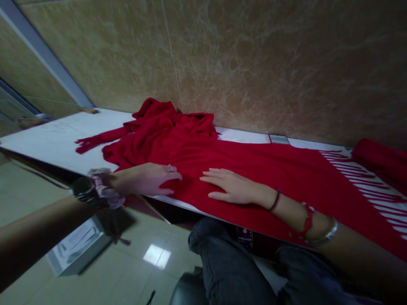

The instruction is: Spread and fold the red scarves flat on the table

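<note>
A red fringed scarf (270, 165) lies spread along the white table, flat on the right and bunched into a heap at the left. My left hand (149, 178) rests on its near side by the table's front edge, fingers stretched out and holding nothing. Lying flat on the smooth red cloth, my right hand (232, 185) points its spread fingers toward the left one, with a gap of cloth between them. The fringe (365, 182) fans out over the table at the right. Under my left palm, contact with the cloth is partly hidden.
Another folded red cloth (381, 163) sits at the far right. A small flat item (279, 139) lies by the marbled wall (254, 63). Below the table are a phone (244, 238), my knees, and a grey box (76, 245) with papers on the tiled floor.
</note>
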### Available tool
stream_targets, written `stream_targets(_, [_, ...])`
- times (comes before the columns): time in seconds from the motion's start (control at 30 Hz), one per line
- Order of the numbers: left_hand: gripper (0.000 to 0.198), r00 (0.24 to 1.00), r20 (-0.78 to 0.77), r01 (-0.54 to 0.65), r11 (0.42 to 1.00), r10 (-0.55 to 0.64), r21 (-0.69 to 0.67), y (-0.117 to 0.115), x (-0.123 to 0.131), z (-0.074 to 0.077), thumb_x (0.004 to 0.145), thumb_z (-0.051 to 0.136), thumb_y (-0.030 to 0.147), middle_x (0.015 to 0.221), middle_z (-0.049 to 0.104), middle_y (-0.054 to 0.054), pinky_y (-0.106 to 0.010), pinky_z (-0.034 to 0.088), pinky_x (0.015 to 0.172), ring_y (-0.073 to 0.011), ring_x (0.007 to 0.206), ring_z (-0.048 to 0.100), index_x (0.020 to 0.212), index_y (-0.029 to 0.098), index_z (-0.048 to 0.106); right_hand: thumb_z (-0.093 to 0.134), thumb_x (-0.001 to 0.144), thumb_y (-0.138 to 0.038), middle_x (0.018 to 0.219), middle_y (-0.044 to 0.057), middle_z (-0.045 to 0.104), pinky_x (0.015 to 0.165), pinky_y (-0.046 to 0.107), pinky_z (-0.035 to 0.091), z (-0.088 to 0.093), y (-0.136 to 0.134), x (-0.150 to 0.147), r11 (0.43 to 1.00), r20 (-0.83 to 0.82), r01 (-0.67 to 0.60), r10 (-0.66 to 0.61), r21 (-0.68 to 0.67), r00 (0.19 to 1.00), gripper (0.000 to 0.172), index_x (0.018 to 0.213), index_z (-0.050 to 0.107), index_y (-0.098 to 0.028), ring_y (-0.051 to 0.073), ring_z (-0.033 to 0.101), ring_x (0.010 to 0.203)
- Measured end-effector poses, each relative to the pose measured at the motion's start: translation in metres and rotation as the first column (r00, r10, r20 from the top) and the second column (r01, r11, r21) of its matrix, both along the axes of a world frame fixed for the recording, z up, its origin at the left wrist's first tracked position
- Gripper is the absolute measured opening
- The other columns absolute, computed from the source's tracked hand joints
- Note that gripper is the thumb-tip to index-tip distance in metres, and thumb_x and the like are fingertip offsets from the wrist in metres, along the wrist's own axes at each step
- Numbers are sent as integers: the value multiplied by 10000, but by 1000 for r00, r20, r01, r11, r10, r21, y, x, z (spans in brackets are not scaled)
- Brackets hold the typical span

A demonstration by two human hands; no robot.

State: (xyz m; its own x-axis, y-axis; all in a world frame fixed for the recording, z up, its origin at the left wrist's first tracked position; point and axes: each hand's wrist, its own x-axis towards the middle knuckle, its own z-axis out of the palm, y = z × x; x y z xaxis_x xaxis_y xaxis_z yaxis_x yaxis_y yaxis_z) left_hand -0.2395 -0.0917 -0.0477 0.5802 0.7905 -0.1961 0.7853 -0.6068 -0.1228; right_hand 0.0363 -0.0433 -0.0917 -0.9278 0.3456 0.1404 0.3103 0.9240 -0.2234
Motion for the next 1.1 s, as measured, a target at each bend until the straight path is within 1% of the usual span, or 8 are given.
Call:
stream_targets(0.17, [443,997,-75,-5,1000,5,-5,-2,-13,-2,814,489,238,1194,588,-52,-255,479,774,-181,927,614,1256,259,517,407,916,-360,1386,111,455,1073,457,275,-3,-9,-9,999,39,25,-26,40,999,428,1285,511,-169,243,369,1300])
stream_targets(0.27, [485,981,-192,-2,1000,2,0,-1,-8,0,831,406,122,1184,600,-61,-273,481,753,-184,921,618,1289,255,490,455,901,-313,1272,115,558,1038,374,337,1,-13,-20,998,-57,-48,50,43,997,365,1201,574,-141,206,480,1193])
stream_targets(0.37, [493,987,-162,-17,999,24,45,1,-2,-1,831,348,52,1150,621,-68,-290,472,788,-180,934,620,1253,239,521,482,890,-272,1138,109,612,956,318,405,-2,-15,-35,991,-109,-129,132,33,985,286,1096,614,-123,182,546,1049])
stream_targets(0.53, [342,999,-13,-35,999,35,-39,3,-12,1,880,476,310,1186,609,-63,-290,447,872,-188,1018,594,1201,221,556,420,903,-167,933,73,599,853,313,430,-19,-11,-46,996,-199,-76,82,39,976,178,890,598,-161,168,529,881])
stream_targets(0.7, [421,998,-58,11,1000,-12,-24,-2,-13,1,850,514,445,1193,598,-66,-266,465,791,-194,964,608,1215,238,547,385,888,-116,858,54,542,777,281,430,-20,-2,-45,981,-377,-19,-56,-192,924,148,812,494,-182,151,503,807])
stream_targets(0.83, [331,987,-163,22,990,0,137,-3,2,-5,877,458,282,1095,642,-79,-281,487,722,-193,865,636,1181,224,574,374,889,-140,845,50,520,781,297,428,-20,5,-42,953,-489,5,-160,-303,857,124,797,434,-199,157,499,818])
stream_targets(0.97, [422,983,-175,-9,974,50,228,2,-3,-6,839,343,54,1120,643,-81,-287,492,802,-184,957,629,1141,190,604,366,894,-147,865,61,528,785,301,442,-21,4,-39,966,-471,-60,-68,-252,879,124,815,449,-194,157,505,819])
stream_targets(1.1, [569,997,-82,13,998,-8,57,0,-33,-6,761,318,-42,1311,535,-30,-214,446,894,-132,1131,549,1199,211,577,382,898,-149,951,103,580,869,328,441,-17,-3,-36,987,-300,-141,112,-77,947,165,851,540,-161,171,528,895])
